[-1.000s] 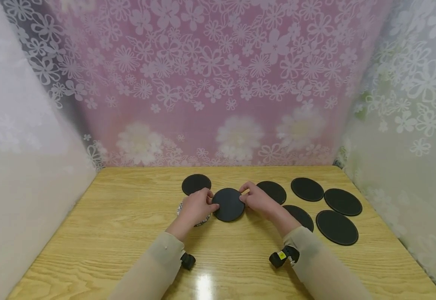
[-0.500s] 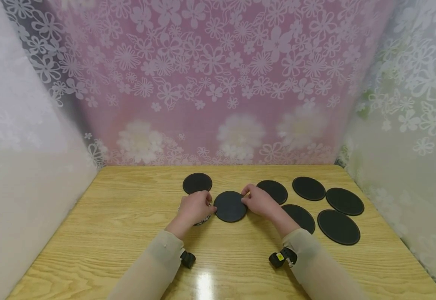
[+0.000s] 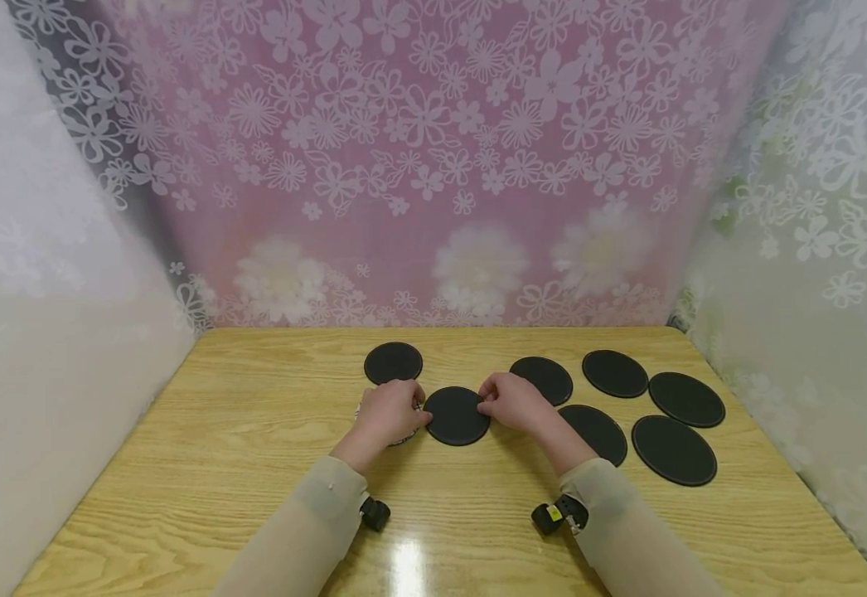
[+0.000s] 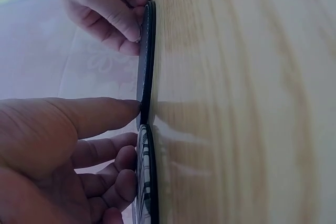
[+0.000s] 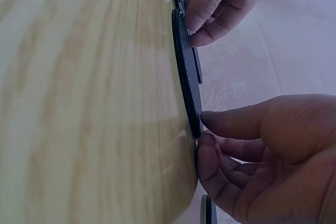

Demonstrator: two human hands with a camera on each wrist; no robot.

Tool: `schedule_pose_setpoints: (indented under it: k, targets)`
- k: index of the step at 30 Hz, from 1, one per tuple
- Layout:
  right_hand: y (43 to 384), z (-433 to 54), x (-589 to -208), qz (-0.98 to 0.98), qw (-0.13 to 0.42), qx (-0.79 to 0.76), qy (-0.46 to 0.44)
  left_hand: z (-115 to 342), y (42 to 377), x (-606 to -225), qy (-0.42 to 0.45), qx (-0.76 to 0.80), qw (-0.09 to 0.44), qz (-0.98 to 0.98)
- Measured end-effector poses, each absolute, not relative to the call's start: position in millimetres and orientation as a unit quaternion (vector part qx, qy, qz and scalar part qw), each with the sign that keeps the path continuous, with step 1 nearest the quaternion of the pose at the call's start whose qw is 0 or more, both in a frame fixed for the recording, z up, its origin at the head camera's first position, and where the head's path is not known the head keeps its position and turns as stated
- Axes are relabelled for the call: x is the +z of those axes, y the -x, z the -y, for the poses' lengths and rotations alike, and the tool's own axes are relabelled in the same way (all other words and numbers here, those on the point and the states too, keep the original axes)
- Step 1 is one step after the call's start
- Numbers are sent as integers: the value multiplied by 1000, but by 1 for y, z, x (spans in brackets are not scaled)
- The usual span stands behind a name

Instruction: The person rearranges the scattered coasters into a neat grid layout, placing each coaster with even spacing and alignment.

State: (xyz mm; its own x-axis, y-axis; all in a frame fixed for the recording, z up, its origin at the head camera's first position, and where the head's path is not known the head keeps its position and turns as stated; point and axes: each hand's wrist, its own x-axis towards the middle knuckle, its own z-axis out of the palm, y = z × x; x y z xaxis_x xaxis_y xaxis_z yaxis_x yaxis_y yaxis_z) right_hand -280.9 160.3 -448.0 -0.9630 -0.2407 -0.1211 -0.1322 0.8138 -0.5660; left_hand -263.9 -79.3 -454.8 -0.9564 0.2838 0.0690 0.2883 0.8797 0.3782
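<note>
A round black coaster (image 3: 457,416) with a stitched rim lies flat on the table between the two hands. My left hand (image 3: 386,412) is at its left side, with the thumb tip on the coaster's edge. The other left fingers lie loosely over a coaster with a black-and-white pattern (image 4: 144,177), mostly hidden under that hand in the head view. On the opposite side, my right hand (image 3: 514,400) pinches the black coaster's rim between thumb and index finger. In the right wrist view, that thumb touches the top edge while the curled fingers sit at the rim.
Behind the left hand lies another black coaster (image 3: 393,363). Several more, including a back one (image 3: 615,373) and a front one (image 3: 674,450), are spread over the right side of the wooden table (image 3: 254,497). A pink flowered curtain (image 3: 433,166) hangs behind.
The black coaster, tilted up toward the camera a second ago, has come down flat and slightly nearer. Both hands have stayed at its sides with little movement.
</note>
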Motion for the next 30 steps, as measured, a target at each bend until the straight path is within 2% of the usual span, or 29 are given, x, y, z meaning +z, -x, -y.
schedule_pose_setpoints:
  k: [30]
  targets:
    - [279,-161,-449,-948,87,-287,102,78,263,-455,145,-197,-5,969]
